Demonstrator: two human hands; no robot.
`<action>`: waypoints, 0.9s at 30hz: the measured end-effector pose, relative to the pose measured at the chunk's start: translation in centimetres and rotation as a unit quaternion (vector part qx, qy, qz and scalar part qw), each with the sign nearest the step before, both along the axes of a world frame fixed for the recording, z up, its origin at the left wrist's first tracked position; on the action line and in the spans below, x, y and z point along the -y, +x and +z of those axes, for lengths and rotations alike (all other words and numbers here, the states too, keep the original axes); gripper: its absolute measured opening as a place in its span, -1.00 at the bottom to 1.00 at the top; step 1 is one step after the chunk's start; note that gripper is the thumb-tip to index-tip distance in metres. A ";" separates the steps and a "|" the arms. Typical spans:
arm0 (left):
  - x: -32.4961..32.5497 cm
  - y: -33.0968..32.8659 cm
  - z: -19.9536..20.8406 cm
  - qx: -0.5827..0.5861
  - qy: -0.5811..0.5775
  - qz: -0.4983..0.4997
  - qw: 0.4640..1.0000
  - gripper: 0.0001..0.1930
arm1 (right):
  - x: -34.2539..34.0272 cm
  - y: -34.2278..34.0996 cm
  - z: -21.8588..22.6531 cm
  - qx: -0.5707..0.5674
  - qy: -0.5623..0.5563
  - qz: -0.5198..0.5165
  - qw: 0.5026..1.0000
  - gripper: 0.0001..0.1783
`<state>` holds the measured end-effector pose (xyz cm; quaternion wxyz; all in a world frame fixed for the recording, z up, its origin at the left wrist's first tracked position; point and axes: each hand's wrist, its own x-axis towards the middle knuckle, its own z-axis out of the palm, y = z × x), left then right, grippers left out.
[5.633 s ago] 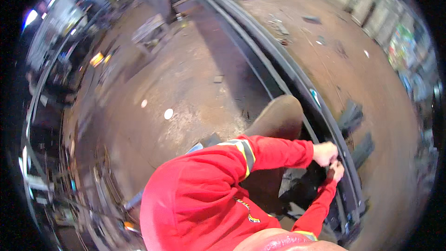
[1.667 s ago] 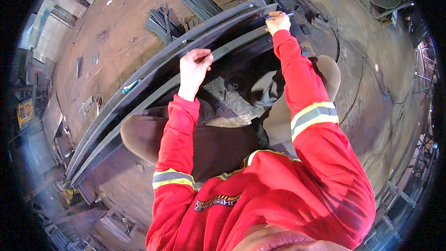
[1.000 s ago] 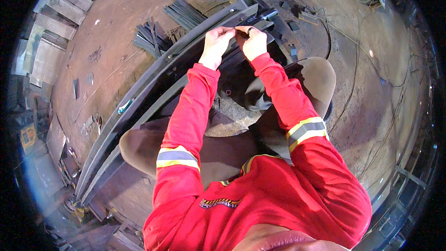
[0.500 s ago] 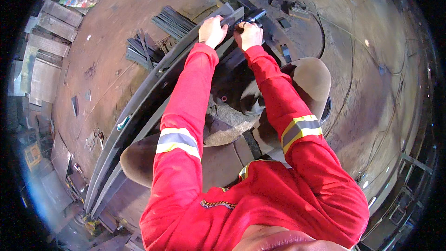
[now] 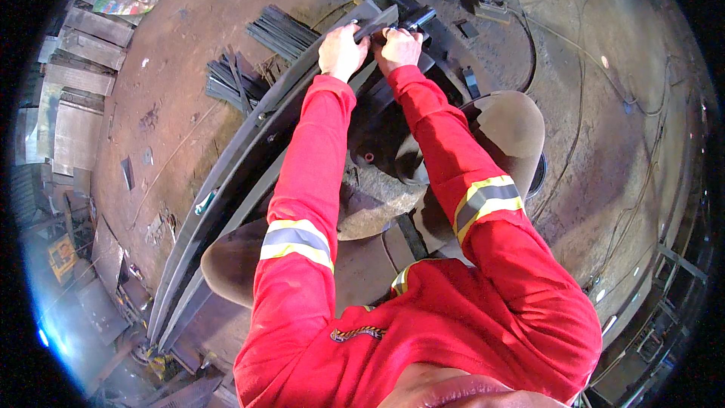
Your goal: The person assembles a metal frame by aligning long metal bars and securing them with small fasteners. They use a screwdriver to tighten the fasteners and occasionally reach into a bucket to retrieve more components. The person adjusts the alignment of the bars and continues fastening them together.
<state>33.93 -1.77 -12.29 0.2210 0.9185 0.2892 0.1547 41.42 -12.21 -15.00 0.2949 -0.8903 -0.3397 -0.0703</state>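
A long grey steel beam (image 5: 219, 174) curves across the view from the lower left to the top middle. My left hand (image 5: 342, 54) is closed at its far end, fingers curled over a short flat steel piece (image 5: 379, 21) that lies at an angle there. Close beside it, my right hand (image 5: 399, 50) is closed too, its fingers wrapped round something dark that the hand mostly hides. Just beyond those fingers a shiny metal cylinder (image 5: 420, 18) sticks out; whether it belongs to the held thing I cannot tell.
Two bundles of dark steel strips (image 5: 281, 33) lie left of the beam. A pale stone-like block (image 5: 381, 200) sits between my knees. Cables (image 5: 581, 106) trail over the floor at right. Stacked metal plates (image 5: 79, 113) line the left side, and a bright blue glow shows at lower left.
My right hand has shifted slightly left and up, closer to my left hand. My left hand stays at the flat steel piece. The whole view has shifted a little.
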 end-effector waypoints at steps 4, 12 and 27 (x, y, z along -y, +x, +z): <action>0.3 -0.2 0.1 0.009 0.002 0.002 1.000 -0.73 | 0.2 -0.1 0.2 0.018 -0.002 0.000 1.000 -0.79; 0.2 -0.5 0.2 -0.003 0.015 -0.013 1.000 -0.70 | 0.2 0.1 -0.3 0.023 -0.020 0.026 0.999 -0.78; 1.1 -0.7 0.4 -0.119 0.136 -0.041 0.983 -0.51 | 0.0 0.3 -0.3 0.032 -0.074 -0.002 0.997 -0.69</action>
